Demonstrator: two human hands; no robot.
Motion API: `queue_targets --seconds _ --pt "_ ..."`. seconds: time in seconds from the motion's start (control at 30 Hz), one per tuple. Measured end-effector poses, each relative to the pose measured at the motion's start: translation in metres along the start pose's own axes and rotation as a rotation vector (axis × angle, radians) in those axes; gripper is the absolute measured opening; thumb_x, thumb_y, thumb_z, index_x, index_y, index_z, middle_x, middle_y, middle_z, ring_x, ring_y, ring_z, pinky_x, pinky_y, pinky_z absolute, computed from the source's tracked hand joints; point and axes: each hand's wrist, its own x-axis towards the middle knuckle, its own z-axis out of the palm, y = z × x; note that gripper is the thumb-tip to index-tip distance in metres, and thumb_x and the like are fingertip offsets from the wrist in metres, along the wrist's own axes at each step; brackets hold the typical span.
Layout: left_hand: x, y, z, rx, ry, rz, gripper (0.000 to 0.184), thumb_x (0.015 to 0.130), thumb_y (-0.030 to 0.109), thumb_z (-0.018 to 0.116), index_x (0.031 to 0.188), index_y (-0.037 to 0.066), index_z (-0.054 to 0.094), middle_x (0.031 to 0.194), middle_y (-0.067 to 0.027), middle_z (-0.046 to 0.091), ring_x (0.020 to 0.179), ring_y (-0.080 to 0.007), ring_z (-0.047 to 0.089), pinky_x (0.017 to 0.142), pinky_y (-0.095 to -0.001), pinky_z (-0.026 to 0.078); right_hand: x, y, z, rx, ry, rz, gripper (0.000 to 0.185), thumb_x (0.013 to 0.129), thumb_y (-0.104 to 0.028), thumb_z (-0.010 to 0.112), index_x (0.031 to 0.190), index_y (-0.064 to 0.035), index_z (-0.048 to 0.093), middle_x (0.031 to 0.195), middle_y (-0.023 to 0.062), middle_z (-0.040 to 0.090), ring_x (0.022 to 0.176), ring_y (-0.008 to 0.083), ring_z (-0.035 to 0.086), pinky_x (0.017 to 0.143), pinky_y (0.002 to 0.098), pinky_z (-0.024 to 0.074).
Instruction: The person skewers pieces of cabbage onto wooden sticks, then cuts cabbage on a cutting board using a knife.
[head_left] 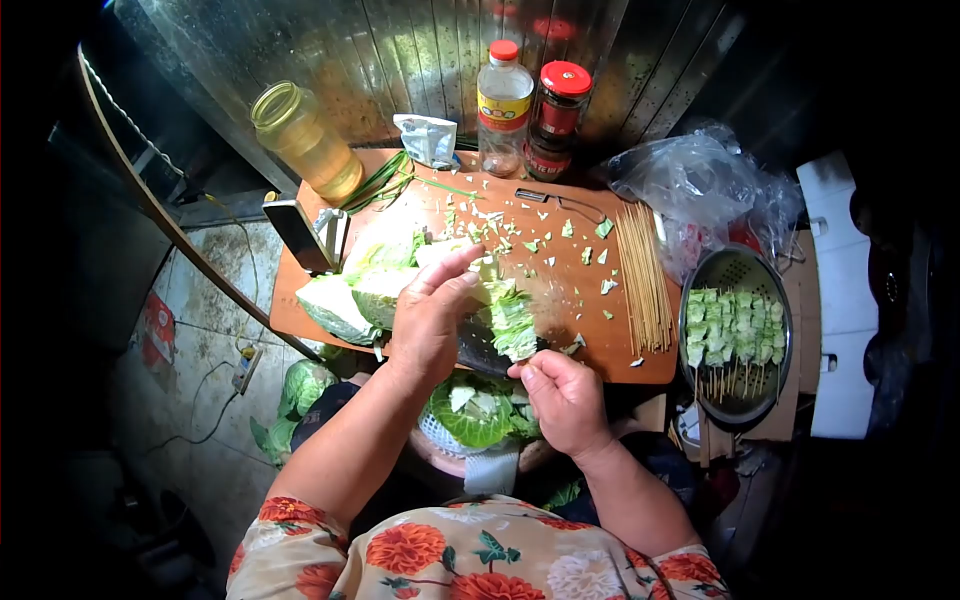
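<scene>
My right hand (565, 397) is closed in a pinch on the lower end of a cabbage skewer (512, 322), whose folded pale-green pieces are stacked above the fingers. Beside the upper end of that stack is my left hand (432, 312), fingers stretched out and apart; whether a fingertip touches the leaf is unclear. Cut cabbage wedges (345, 300) lie left of my left hand on the wooden board (560, 275). A dark flat object (484, 354) shows partly beneath the held skewer. Bare bamboo skewers (645, 280) lie bundled along the board's right side.
Finished cabbage skewers (735, 325) rest in a metal colander (738, 408) at right. A phone (298, 237), a jar of yellowish liquid (310, 145), a clear bottle (503, 110) and a red-lidded jar (562, 95) stand behind. Below the board, a basket (440, 437) holds cabbage leaves.
</scene>
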Motion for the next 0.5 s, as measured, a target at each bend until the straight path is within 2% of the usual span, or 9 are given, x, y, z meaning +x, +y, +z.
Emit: queue_targets --seconds 0.17,0.2,0.23,0.3,0.33,0.37,0.43,0.47,0.5 --pt "0.000 0.011 0.002 0.224 -0.018 0.334 0.046 0.083 0.005 0.049 0.128 -0.002 0.053 0.122 -0.0115 0.060 0.111 -0.0180 0.055 0.098 -0.0330 0.040 0.001 -0.007 0.000 0.028 -0.082 0.115 0.019 0.097 -0.011 0.050 0.096 0.0012 0.064 0.060 -0.0037 0.051 0.050 0.0027 0.044 0.047 0.0197 0.0382" --pt "-0.001 0.015 0.004 0.227 0.003 0.315 0.052 0.081 0.006 0.048 0.132 -0.001 0.049 0.123 -0.0123 0.059 0.119 -0.0190 0.051 0.100 -0.0317 0.036 0.001 -0.009 -0.002 0.047 -0.087 0.112 0.019 0.097 -0.012 0.050 0.097 0.0016 0.064 0.060 -0.0029 0.051 0.050 0.0030 0.045 0.047 0.0197 0.0392" --pt "0.000 0.016 0.002 0.224 0.002 0.320 0.052 0.081 0.006 0.048 0.132 -0.001 0.049 0.123 -0.0123 0.059 0.119 -0.0190 0.051 0.100 -0.0317 0.036 0.002 -0.011 -0.003 0.065 -0.092 0.107 0.020 0.098 -0.012 0.050 0.098 0.0020 0.064 0.061 -0.0021 0.052 0.050 0.0033 0.046 0.047 0.0198 0.0401" --pt "0.004 0.017 -0.004 0.109 0.029 0.244 0.055 0.081 0.009 0.049 0.135 0.002 0.046 0.128 -0.0132 0.057 0.118 -0.0188 0.052 0.099 -0.0313 0.037 0.000 -0.013 -0.002 0.099 -0.072 0.104 0.020 0.098 -0.012 0.050 0.099 0.0021 0.064 0.061 -0.0021 0.052 0.050 0.0035 0.046 0.047 0.0198 0.0400" --pt "0.000 0.022 0.002 0.046 0.066 0.169 0.057 0.080 0.010 0.052 0.137 0.005 0.045 0.117 -0.0089 0.060 0.109 -0.0158 0.054 0.092 -0.0335 0.041 0.000 -0.014 -0.002 0.139 -0.050 0.107 0.020 0.097 -0.012 0.050 0.100 0.0022 0.064 0.061 -0.0021 0.052 0.050 0.0036 0.046 0.047 0.0198 0.0399" --pt "-0.001 0.022 0.001 0.041 0.060 0.172 0.057 0.080 0.010 0.052 0.137 0.005 0.045 0.117 -0.0089 0.060 0.109 -0.0158 0.054 0.092 -0.0335 0.041 0.000 -0.014 -0.002 0.132 -0.046 0.103 0.020 0.097 -0.012 0.050 0.100 0.0022 0.064 0.061 -0.0021 0.052 0.050 0.0036 0.046 0.047 0.0198 0.0399" --pt "-0.007 0.018 -0.006 -0.063 -0.061 -0.068 0.058 0.083 0.012 0.059 0.138 0.002 0.041 0.118 -0.0075 0.055 0.102 -0.0139 0.055 0.087 -0.0349 0.046 0.001 -0.011 -0.001 0.122 -0.030 0.068 0.019 0.097 -0.011 0.051 0.100 0.0022 0.064 0.061 -0.0017 0.052 0.050 0.0037 0.045 0.047 0.0199 0.0399" --pt "-0.004 0.007 -0.014 -0.129 -0.147 -0.131 0.065 0.082 0.014 0.066 0.139 0.003 0.038 0.114 -0.0063 0.053 0.095 -0.0144 0.057 0.078 -0.0351 0.050 0.001 -0.009 0.000 0.081 -0.017 0.022 0.019 0.097 -0.011 0.052 0.100 0.0025 0.064 0.062 -0.0011 0.054 0.052 0.0047 0.049 0.049 0.0205 0.0426" --pt "-0.006 0.004 -0.011 -0.105 -0.127 -0.199 0.067 0.081 0.014 0.069 0.139 0.005 0.038 0.117 -0.0077 0.053 0.092 -0.0151 0.058 0.071 -0.0328 0.051 0.002 -0.007 0.001 0.078 -0.012 0.020 0.019 0.097 -0.011 0.052 0.100 0.0025 0.064 0.062 -0.0011 0.054 0.052 0.0047 0.049 0.049 0.0205 0.0426"
